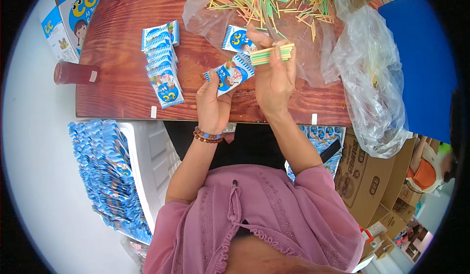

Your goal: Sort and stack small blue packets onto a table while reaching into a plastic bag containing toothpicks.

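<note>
Between the thumb and fingers of my left hand [211, 105] is a blue and white printed packet [233, 76], tilted up to the right. My right hand [277, 85] grips a small bundle of thin yellow and green candy sticks [264, 56], lying level beside the packet's upper right end. Whether that end is open, I cannot make out. Another packet [236, 38] lies flat on the table just beyond, partly hidden by my right fingers. To the left, an overlapping row of similar packets [164, 68] rests on the wood.
Loose coloured sticks [274, 0] lie heaped on clear plastic at the far side of the brown table [117, 93]. A crumpled plastic bag [374, 78] hangs over the right edge. A reddish jar [76, 73] stands at left; a white crate [142, 161] and heaped packets [100, 169] sit below.
</note>
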{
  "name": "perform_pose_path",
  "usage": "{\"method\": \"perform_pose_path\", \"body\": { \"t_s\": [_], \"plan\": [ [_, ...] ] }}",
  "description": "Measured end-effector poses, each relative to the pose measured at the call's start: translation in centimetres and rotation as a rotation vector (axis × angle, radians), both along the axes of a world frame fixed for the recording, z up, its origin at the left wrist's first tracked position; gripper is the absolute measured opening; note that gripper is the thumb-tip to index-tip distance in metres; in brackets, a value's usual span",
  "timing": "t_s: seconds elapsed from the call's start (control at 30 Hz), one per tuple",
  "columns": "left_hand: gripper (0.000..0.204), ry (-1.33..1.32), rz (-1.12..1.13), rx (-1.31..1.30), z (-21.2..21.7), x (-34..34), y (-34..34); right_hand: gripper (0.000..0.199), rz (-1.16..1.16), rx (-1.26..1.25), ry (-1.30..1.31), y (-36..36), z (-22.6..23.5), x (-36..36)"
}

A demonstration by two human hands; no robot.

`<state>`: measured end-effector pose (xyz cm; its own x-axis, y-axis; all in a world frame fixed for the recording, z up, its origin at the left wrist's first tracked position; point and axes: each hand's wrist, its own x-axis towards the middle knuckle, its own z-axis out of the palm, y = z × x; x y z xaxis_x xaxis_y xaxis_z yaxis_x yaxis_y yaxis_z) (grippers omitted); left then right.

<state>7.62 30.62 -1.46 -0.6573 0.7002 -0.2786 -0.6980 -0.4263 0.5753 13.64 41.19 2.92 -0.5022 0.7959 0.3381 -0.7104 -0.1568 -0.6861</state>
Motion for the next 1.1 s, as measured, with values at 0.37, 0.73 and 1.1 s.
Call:
{"method": "perform_pose_path", "body": {
  "t_s": [0.37, 0.73, 1.1],
  "plan": [
    [0.032, -0.026, -0.025, 0.076, -0.4, 0.0, 0.4, 0.024, -0.064, 0.312, -0.300, -1.3, -1.6, 0.5],
    [0.028, -0.115, -0.047, 0.171, -1.0, -0.1, -0.3, 0.018, -0.427, 0.853, -1.165, 21.3, -2.5, 4.7],
    [0.028, -0.099, -0.007, 0.076, -1.1, -0.6, -1.1, 0.015, -0.202, 1.719, -1.342, 26.4, -3.7, -0.5]
  ]
}}
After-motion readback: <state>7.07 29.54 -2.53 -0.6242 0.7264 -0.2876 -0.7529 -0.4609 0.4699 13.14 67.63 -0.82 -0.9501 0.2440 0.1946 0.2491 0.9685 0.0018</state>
